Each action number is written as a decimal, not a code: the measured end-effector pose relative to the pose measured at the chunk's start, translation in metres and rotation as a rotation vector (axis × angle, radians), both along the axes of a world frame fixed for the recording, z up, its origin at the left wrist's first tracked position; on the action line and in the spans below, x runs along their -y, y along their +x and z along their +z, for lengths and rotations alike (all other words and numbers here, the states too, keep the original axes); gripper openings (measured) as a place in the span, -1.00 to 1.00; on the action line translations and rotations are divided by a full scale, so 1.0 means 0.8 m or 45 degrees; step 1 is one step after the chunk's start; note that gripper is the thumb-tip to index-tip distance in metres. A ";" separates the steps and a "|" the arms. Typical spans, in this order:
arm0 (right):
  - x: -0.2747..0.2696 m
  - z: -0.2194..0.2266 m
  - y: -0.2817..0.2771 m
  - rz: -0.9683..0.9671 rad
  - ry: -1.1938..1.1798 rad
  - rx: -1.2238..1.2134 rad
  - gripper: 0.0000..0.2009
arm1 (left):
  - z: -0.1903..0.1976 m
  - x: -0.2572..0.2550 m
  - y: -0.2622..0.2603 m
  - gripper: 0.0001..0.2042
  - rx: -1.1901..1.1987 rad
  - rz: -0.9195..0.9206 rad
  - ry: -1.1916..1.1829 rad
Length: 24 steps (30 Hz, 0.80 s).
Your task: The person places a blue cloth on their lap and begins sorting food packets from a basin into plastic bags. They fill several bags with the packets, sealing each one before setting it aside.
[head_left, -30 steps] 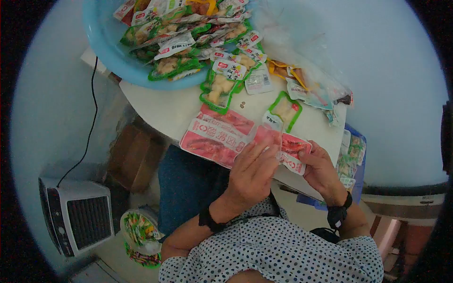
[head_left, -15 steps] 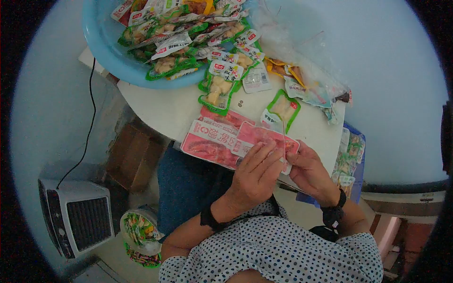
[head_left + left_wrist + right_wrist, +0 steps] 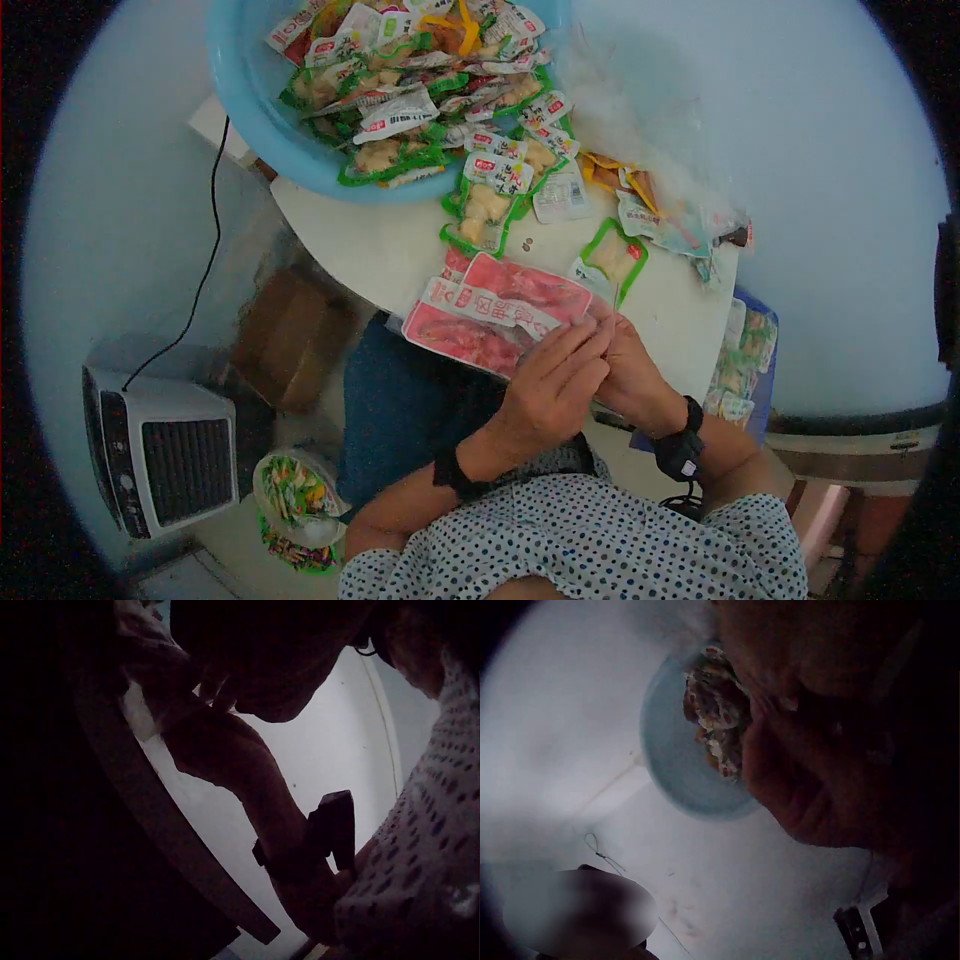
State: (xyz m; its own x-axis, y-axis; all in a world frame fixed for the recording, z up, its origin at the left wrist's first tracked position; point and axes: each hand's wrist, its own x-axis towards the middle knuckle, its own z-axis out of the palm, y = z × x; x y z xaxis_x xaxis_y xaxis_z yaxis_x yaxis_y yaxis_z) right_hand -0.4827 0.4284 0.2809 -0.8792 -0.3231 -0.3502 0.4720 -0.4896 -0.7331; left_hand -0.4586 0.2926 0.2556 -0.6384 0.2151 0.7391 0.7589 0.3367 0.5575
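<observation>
Ahead of you, at the far left of the white surface (image 3: 690, 310), sits the round light-blue plastic basin (image 3: 232, 110) with sealed plastic packets (image 3: 395, 112) heaped in it; to its right lies the clear crumpled plastic bag (image 3: 635, 120). Nearest you, overlapping at the near edge, are the flat red-and-white plastic packets (image 3: 455, 337). Below, the brown box (image 3: 290, 345) is on your left, the blue plastic crate (image 3: 767, 390) on your right

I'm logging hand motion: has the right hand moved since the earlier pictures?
Yes: in the head view, the right hand has moved left relative to the table.
</observation>
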 end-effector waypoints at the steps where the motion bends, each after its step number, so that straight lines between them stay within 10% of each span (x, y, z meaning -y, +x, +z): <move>1: 0.002 -0.007 -0.002 -0.031 -0.017 -0.007 -0.65 | 0.000 0.002 -0.001 -0.84 -0.001 0.000 -0.010; 10: 0.023 -0.017 -0.014 -0.173 0.084 0.031 -0.64 | -0.011 0.009 -0.005 -0.83 -0.001 -0.003 -0.034; 19: -0.053 0.015 -0.025 0.234 0.764 -0.037 -0.71 | -0.015 0.023 -0.003 -0.72 0.086 0.038 -0.036; 24: -0.082 0.043 -0.093 -0.166 1.039 -0.414 -0.76 | -0.016 0.041 0.000 -0.67 0.167 -0.010 -0.045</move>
State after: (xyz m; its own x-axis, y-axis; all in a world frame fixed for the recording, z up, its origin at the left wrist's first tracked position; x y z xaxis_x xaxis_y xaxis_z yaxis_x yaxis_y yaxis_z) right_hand -0.5567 0.4941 0.3156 -0.9876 0.0279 -0.1543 0.1567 0.2092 -0.9652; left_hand -0.4589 0.2600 0.2426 -0.7271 0.2446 0.6415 0.6830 0.3522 0.6398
